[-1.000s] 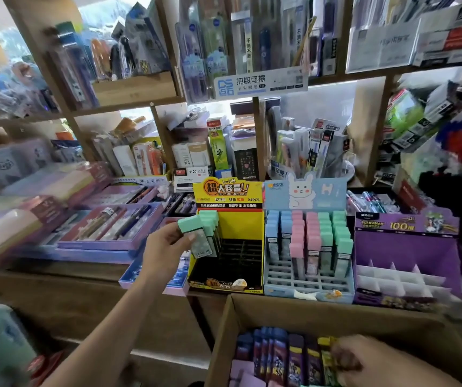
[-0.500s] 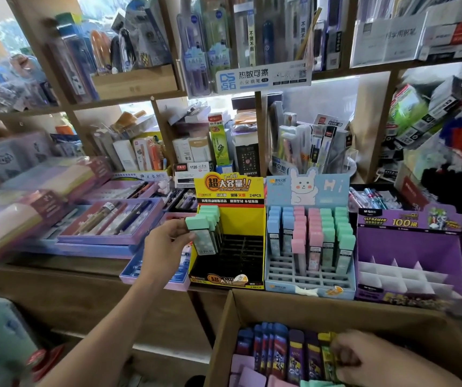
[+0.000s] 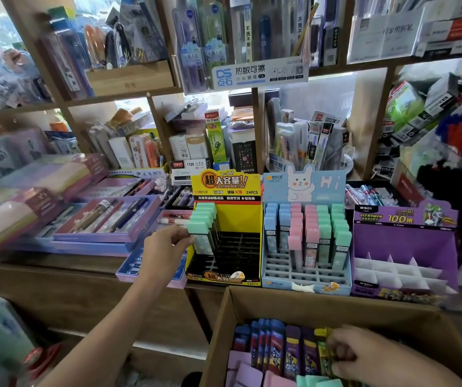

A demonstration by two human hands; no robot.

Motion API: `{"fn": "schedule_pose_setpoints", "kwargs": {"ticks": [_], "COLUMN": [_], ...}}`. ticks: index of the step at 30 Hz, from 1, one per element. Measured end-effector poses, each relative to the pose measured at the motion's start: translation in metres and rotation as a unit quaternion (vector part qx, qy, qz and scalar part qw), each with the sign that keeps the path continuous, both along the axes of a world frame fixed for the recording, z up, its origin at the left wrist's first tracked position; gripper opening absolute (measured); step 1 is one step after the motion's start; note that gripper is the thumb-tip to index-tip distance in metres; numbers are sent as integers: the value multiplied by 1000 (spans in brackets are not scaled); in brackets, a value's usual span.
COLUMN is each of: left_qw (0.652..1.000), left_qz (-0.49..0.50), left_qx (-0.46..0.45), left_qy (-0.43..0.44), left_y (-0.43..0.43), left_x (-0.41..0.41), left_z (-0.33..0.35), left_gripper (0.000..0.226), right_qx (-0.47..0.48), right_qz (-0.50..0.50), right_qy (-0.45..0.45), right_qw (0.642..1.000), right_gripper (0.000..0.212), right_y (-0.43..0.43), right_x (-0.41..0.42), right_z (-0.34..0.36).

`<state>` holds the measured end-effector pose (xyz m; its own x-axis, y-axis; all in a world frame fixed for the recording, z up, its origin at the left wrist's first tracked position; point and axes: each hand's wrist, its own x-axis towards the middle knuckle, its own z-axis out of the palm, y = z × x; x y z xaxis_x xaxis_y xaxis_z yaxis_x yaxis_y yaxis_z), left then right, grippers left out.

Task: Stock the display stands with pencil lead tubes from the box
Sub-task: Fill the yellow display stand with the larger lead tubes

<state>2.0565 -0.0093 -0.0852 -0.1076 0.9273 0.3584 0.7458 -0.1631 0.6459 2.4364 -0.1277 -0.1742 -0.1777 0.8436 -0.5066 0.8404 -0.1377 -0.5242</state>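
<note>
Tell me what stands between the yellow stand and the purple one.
The light blue rabbit stand, holding blue, pink and green tubes, sits between the yellow stand and the purple stand, in the head view.

Left hand (image 3: 163, 247) pinching tube (image 3: 199, 229) (mint), yellow stand (image 3: 238, 219)

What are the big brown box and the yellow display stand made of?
The brown box looks like plain cardboard: matte, unprinted, with thin folded walls. The yellow display stand seems printed card, smooth, with flat creased panels; its black grid could be card or plastic.
</note>
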Motion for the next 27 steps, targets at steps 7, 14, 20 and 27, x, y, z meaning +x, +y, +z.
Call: {"fn": "schedule_pose_setpoints", "kwargs": {"ticks": [7,14,20,27], "left_qw": [999,996,989,938], "left_qz": [39,24,-83,-188], "left_qx": [-20,13,-72,-290], "left_qy": [-24,-83,-99,-23], "left_y": [0,-43,-107,-166], "left_x": [3,34,84,119], "left_z": [-3,0,1,-29], "left_gripper": [10,17,14,32], "right_qx": [-26,-12,18,0], "right_qz": [20,30,41,42], "right_qy": [2,12,18,-10], "right_qw": [999,999,999,999], "right_gripper": [39,33,42,42], "right_y": [1,-1,-14,-50], "right_x": [-5,-11,-16,-15], "right_z": [14,21,33,35]}}
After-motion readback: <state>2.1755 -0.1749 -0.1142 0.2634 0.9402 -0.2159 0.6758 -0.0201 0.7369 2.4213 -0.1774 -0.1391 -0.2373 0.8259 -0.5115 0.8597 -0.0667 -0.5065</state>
